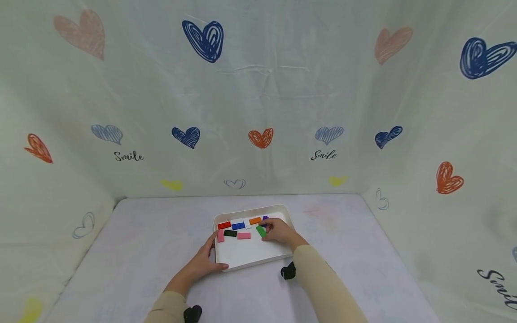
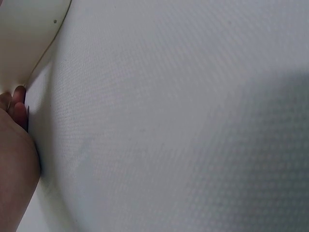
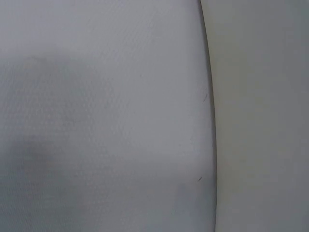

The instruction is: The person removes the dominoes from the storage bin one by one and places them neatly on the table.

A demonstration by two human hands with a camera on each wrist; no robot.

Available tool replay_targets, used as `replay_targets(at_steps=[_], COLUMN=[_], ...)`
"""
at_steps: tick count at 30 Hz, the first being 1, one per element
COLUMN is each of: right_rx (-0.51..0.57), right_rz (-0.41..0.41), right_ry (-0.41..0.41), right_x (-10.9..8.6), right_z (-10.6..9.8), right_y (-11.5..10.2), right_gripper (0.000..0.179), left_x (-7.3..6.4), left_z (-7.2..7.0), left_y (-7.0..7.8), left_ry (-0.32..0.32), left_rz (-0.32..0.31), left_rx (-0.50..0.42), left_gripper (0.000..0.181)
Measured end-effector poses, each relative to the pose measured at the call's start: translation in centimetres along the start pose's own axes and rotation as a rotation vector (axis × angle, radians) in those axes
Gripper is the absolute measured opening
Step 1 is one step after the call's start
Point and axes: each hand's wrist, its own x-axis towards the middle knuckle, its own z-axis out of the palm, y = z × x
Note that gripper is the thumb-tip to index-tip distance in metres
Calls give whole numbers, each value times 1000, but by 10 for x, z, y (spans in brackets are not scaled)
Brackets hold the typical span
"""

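A white tray (image 1: 250,262) lies slightly turned on the table. In the head view my left hand (image 1: 202,262) is spread at its left side, the thumb along the near left corner and fingers at the left rim. My right hand (image 1: 279,232) reaches over the tray and pinches a green block (image 1: 260,231) between thumb and finger. Red (image 1: 224,225), blue (image 1: 238,226) and orange (image 1: 255,220) blocks form a rough row at the back. Nearer are a black block (image 1: 230,233) and pink block (image 1: 244,235); another pink block (image 1: 220,236) stands lengthwise by the left rim. My right hand partly covers a purple block (image 1: 265,218).
The tray rests on a pale cloth-covered table (image 1: 161,229). A white curtain (image 1: 226,98) printed with hearts surrounds its back and sides. Dark wrist devices show beside both sleeves. The right wrist view holds only table cloth and the tray's outer wall (image 3: 260,121).
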Motion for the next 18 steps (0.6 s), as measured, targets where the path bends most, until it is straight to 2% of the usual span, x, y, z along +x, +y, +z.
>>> replay_targets(at_steps=[6, 11, 18], right_rx=[27, 60, 189], right_rz=[14, -10, -37], right_ry=[-11, -23, -25], right_x=[-1, -4, -10], right_z=[-5, -14, -29], right_y=[-4, -7, -8], right_gripper=[50, 50, 51], left_x=[1, 1, -1], left_z=[0, 0, 0], left_y=[2, 4, 2], left_ry=[-3, -4, -9], left_rz=[-1, -4, -7], left_rx=[-3, -10, -18], left_gripper=[117, 117, 117])
